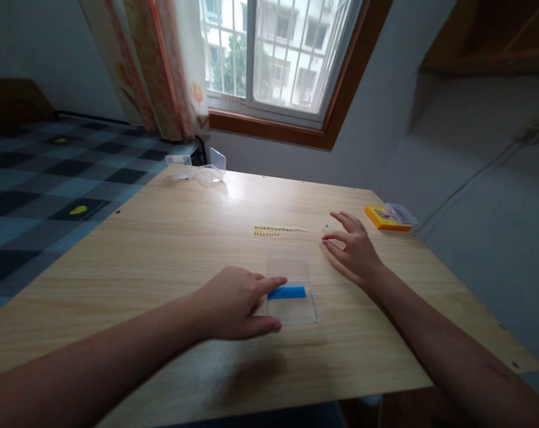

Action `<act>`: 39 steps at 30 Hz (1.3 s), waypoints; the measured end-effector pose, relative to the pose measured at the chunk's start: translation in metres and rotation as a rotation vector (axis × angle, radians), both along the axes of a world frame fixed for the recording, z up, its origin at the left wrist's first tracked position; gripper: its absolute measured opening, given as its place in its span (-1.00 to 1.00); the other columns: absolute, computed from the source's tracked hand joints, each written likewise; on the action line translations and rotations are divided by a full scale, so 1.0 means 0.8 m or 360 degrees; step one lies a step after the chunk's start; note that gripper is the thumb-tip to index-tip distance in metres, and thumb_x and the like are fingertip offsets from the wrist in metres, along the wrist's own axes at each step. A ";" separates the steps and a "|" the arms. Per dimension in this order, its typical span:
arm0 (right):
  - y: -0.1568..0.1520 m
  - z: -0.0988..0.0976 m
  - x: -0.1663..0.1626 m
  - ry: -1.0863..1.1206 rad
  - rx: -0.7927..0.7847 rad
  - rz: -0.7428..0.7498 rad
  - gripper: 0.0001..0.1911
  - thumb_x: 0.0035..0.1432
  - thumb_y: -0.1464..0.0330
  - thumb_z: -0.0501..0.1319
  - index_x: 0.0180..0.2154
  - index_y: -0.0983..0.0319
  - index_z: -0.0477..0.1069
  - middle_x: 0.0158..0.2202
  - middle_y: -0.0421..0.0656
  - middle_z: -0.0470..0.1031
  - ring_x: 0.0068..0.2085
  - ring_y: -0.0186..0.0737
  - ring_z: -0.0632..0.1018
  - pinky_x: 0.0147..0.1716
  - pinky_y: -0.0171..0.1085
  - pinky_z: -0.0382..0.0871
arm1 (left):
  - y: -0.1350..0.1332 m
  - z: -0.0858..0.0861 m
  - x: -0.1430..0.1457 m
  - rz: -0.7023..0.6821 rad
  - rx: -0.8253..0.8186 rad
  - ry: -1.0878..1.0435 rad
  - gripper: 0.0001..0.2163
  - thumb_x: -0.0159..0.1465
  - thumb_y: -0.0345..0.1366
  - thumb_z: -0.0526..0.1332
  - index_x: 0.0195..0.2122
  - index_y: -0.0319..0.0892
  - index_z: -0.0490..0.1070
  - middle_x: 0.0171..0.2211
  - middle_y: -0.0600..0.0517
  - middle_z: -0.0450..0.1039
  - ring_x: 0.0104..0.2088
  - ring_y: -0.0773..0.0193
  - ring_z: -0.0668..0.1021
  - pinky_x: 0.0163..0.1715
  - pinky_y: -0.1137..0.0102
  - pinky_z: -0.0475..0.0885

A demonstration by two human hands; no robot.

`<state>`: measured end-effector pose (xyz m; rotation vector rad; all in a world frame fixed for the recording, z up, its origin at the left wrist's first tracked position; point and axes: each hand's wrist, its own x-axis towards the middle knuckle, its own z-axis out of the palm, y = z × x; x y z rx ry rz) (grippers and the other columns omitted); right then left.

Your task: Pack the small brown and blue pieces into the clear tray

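A clear plastic case [291, 312] lies open on the table in front of me, with a flat blue strip [291, 292] inside it. My left hand [240, 302] reaches over the case's left side, thumb and index finger apart, the index fingertip at the strip's upper left edge. Beyond the case, two rows of small yellow and dark pieces [280, 229] lie on the wood. To their right, my right hand [352, 246] has its fingers spread, with a tiny blue-and-white piece [327, 226] close to the fingertips. I see nothing held in either hand.
Two open clear boxes [209, 175] stand at the table's far left corner. A yellow-orange box [387, 219] with a clear plastic lid lies by the right edge. A bed with a checked cover [68, 178] adjoins on the left; a window and wall are beyond.
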<state>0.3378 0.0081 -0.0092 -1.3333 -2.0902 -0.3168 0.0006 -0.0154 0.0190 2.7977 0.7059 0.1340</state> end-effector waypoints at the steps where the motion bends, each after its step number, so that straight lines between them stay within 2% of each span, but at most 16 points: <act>1: -0.008 0.009 -0.004 0.0043 0.0037 0.0106 -0.89 0.26 0.38 0.31 -0.29 0.20 0.64 0.14 0.10 0.52 0.18 0.16 0.48 0.17 0.23 0.33 | 0.000 0.000 0.000 0.0001 0.0001 0.0003 -0.34 0.31 0.09 0.27 0.33 -0.20 0.33 -0.26 -0.07 0.65 -0.32 0.03 0.68 -0.36 0.29 0.46; 3: -0.028 0.027 -0.017 0.0109 0.0016 0.0349 -0.90 0.29 0.40 0.30 -0.25 0.20 0.62 -0.10 0.02 0.59 -0.04 -0.01 0.55 0.00 0.03 0.44 | -0.001 0.001 0.000 0.0003 -0.0006 0.0009 -0.33 0.31 0.09 0.27 0.33 -0.20 0.33 -0.25 -0.07 0.65 -0.32 0.04 0.68 -0.36 0.29 0.46; 5: -0.049 0.042 -0.034 0.0099 -0.0131 0.0617 -0.91 0.30 0.41 0.30 -0.21 0.19 0.61 -0.25 -0.08 0.56 -0.18 -0.13 0.52 -0.14 -0.11 0.43 | -0.002 0.001 0.000 0.0003 -0.0008 0.0014 -0.33 0.31 0.09 0.28 0.34 -0.19 0.32 -0.25 -0.05 0.65 -0.33 0.05 0.68 -0.37 0.29 0.45; 8: -0.074 0.052 -0.060 0.0021 -0.0321 0.0855 -0.91 0.31 0.40 0.30 -0.20 0.19 0.61 -0.30 -0.11 0.52 -0.24 -0.17 0.46 -0.21 -0.16 0.35 | -0.002 0.001 0.001 0.0003 0.0003 0.0024 -0.33 0.30 0.09 0.29 0.33 -0.19 0.33 -0.28 -0.03 0.65 -0.34 0.05 0.67 -0.38 0.29 0.45; 10: -0.082 0.050 -0.072 -0.0035 -0.0433 0.0925 -0.88 0.32 0.40 0.28 -0.21 0.19 0.63 -0.30 -0.11 0.52 -0.25 -0.17 0.44 -0.22 -0.16 0.32 | -0.002 0.001 0.002 0.0017 0.0006 0.0029 -0.33 0.28 0.09 0.31 0.32 -0.18 0.34 -0.29 -0.02 0.65 -0.35 0.06 0.67 -0.38 0.29 0.44; 18: -0.079 0.040 -0.086 -0.0139 -0.0780 0.0922 -0.86 0.26 0.42 0.29 -0.26 0.16 0.66 -0.36 -0.16 0.49 -0.29 -0.19 0.41 -0.22 -0.17 0.26 | -0.002 -0.002 0.001 0.0007 -0.0004 0.0012 -0.35 0.29 0.09 0.31 0.30 -0.19 0.35 -0.27 -0.03 0.65 -0.35 0.05 0.68 -0.40 0.28 0.45; 23: -0.080 0.044 -0.085 -0.0143 -0.0769 0.0929 -0.84 0.29 0.37 0.28 -0.21 0.17 0.67 -0.35 -0.14 0.51 -0.28 -0.18 0.42 -0.21 -0.16 0.26 | -0.002 0.000 0.002 0.0021 0.0010 0.0019 -0.35 0.29 0.09 0.32 0.30 -0.19 0.36 -0.27 -0.03 0.66 -0.35 0.06 0.68 -0.40 0.29 0.45; 30: -0.080 0.049 -0.078 -0.0129 -0.0748 0.1067 -0.78 0.26 0.40 0.22 -0.21 0.15 0.67 -0.35 -0.13 0.50 -0.32 -0.20 0.41 -0.25 -0.18 0.25 | -0.003 0.002 0.003 0.0024 0.0029 0.0036 -0.34 0.28 0.10 0.31 0.30 -0.17 0.36 -0.28 -0.02 0.65 -0.34 0.04 0.68 -0.40 0.29 0.46; 39: -0.086 0.051 -0.082 -0.0191 -0.0704 0.1097 -0.74 0.25 0.43 0.17 -0.16 0.18 0.63 -0.34 -0.14 0.50 -0.31 -0.19 0.41 -0.25 -0.18 0.26 | -0.004 0.002 0.003 0.0027 0.0024 0.0018 -0.33 0.28 0.10 0.31 0.31 -0.19 0.35 -0.28 -0.04 0.65 -0.33 0.01 0.68 -0.39 0.26 0.47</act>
